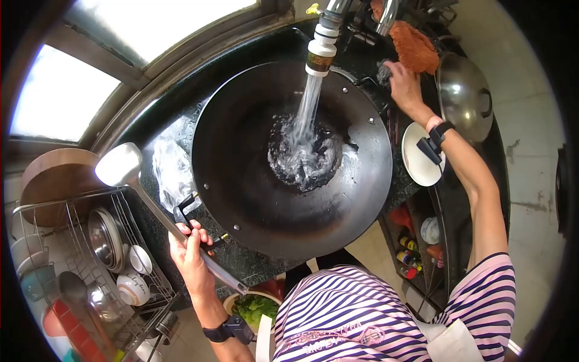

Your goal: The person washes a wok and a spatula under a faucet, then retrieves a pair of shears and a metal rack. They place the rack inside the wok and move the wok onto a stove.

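My left hand (192, 256) is closed round the long handle of a metal wok spatula (148, 196), its broad head pointing up and to the left. The same hand is right at the wok's side handle (187, 205). A big dark wok (241, 151) fills the middle of the view, and water (309, 105) runs from a white-tipped tap (321, 51) into it, pooling and swirling at the bottom. Beyond the wok's right rim, my right hand (405, 87) pinches a grey steel wool scrubber (384, 73), partly hidden by the fingers, beside an orange-brown cloth (415, 48).
A domed metal lid (461, 84) and a white plate (419, 160) lie to the right. Clear plastic (172, 160) sits left of the wok. A wire dish rack (66, 205) with bowls stands at lower left; leafy greens (256, 309) show below the counter edge.
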{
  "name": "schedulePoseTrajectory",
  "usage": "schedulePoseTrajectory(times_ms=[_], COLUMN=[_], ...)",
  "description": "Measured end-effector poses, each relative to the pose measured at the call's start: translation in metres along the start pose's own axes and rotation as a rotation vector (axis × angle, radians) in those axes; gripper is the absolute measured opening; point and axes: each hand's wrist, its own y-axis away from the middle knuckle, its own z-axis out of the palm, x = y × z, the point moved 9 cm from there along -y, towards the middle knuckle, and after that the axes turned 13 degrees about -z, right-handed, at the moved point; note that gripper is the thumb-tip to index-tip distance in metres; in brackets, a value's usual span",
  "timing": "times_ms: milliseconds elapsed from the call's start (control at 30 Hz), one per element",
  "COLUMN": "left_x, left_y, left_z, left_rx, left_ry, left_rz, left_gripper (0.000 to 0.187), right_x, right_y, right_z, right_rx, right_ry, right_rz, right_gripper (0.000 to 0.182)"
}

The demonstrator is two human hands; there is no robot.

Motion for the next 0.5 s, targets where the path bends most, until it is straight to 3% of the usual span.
schedulePoseTrajectory(times_ms=[200,267,367,433,500], left_x=[-0.005,-0.007,-0.009,-0.012,-0.013], left_y=[0.000,-0.001,0.001,0.002,0.002], left_z=[-0.001,-0.002,-0.003,-0.004,-0.007], left_rx=[-0.039,-0.060,-0.052,-0.046,-0.036], left_ry=[-0.010,0.004,0.003,0.002,0.033], left_rz=[0.030,0.047,0.069,0.078,0.083], left_gripper=[0.015,0.014,0.013,0.013,0.013], right_x=[-0.128,-0.179,-0.257,-0.290,-0.301], right_y=[0.002,0.003,0.011,0.020,0.043], right_z=[-0.046,-0.036,-0.002,0.023,0.050], right_rx=[0.067,-0.048,-0.225,-0.275,-0.433], right_ry=[-0.105,-0.280,-0.292,-0.463,-0.660], right_rz=[-0.470,-0.527,-0.662,-0.647,-0.368], right_gripper=[0.042,0.039,0.027,0.027,0.028])
